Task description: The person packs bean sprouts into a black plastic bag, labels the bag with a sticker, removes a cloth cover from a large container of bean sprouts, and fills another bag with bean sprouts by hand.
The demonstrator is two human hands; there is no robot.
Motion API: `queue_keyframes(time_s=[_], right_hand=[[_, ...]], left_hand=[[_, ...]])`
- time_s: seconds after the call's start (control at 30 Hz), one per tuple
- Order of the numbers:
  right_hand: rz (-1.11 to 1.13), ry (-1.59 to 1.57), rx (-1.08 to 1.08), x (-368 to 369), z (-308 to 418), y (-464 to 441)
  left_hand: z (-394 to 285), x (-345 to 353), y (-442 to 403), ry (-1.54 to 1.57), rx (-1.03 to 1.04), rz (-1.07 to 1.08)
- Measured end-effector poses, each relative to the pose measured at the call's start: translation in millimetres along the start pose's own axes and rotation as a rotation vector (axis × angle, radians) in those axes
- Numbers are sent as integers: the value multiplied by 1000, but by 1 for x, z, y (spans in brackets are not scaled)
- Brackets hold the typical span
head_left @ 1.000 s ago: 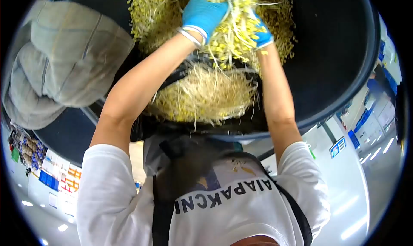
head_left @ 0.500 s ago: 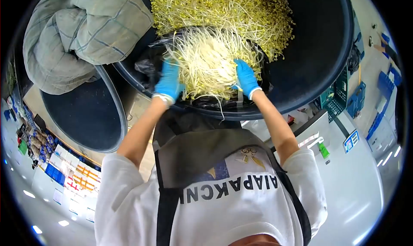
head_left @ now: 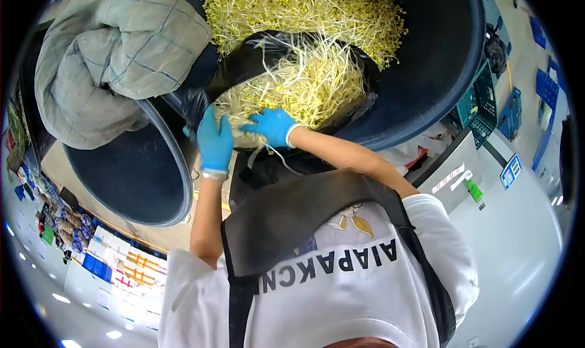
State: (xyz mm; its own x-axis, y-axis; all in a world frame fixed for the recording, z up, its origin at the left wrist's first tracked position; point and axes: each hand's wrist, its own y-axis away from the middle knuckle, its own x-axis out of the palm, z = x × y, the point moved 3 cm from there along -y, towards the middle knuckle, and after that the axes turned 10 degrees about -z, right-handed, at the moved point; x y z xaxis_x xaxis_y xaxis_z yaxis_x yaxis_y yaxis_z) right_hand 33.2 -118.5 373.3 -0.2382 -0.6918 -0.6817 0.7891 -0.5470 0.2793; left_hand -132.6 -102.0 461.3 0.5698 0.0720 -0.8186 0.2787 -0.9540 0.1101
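A black plastic bag (head_left: 256,51), mouth wide, is filled with a mound of pale bean sprouts (head_left: 314,89). At the bag's left edge is my left hand (head_left: 214,144) in a blue glove, closed around the plastic, with the bunched black film beside its fingers. My right hand (head_left: 274,127), gloved alike, lies against the near side of the sprouts, fingers apart and pointing left. Its fingertips touch the sprouts close to my left hand. A few long sprouts hang over the near rim.
A large dark tub (head_left: 439,62) holds a bigger heap of loose sprouts (head_left: 304,10) behind the bag. To the left, a bundled checked cloth (head_left: 122,49) rests above a second dark tub (head_left: 128,171). Green crates (head_left: 481,104) and a white surface (head_left: 512,226) are on the right.
My right hand has moved left from the bag's right side to near my left hand. My left hand has shifted left and slightly down; the bagged sprouts' left side is lower.
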Motion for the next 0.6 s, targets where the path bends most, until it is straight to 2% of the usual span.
queue_keyframes(time_s=[0.03, 0.07, 0.1, 0.17, 0.23, 0.27, 0.3, 0.33, 0.37, 0.4, 0.43, 0.5, 0.57, 0.6], right_hand=[[25, -137, 76, -17, -12, -1], [-57, -190, 207, -20, -31, 5], [-140, -238, 336, -26, -46, 15], [-301, -120, 454, -45, -63, 42], [-49, 39, 482, -78, -59, 76], [-2, 45, 515, -85, -62, 94], [-108, -61, 455, -91, -77, 109], [-280, -59, 588, -126, -70, 118], [-593, -32, 620, -122, -91, 135], [-817, -55, 668, -117, -113, 146], [-725, -71, 923, -114, -126, 151], [-732, 418, 974, -62, -169, 165], [-604, 334, 1201, -19, -198, 184], [-349, 386, 1290, -33, -185, 186]], left_hand=[[8, -6, 7, -109, 52, 1], [31, -9, 16, 111, -95, -2], [39, -14, 24, 98, -254, 13], [38, -15, 24, 285, -314, 144], [24, -14, 20, 304, -193, 291], [16, -16, 18, 310, -131, 359], [8, -18, 17, 288, -34, 388], [0, -21, 16, 266, 65, 413], [-12, -24, 15, 242, 164, 436], [-30, -31, 11, 271, -24, 560], [-56, -40, 1, 121, 156, 381], [-96, -48, -13, -178, 501, 11], [-95, -31, -31, -322, 391, -104], [-78, -13, -43, -418, 344, -95]])
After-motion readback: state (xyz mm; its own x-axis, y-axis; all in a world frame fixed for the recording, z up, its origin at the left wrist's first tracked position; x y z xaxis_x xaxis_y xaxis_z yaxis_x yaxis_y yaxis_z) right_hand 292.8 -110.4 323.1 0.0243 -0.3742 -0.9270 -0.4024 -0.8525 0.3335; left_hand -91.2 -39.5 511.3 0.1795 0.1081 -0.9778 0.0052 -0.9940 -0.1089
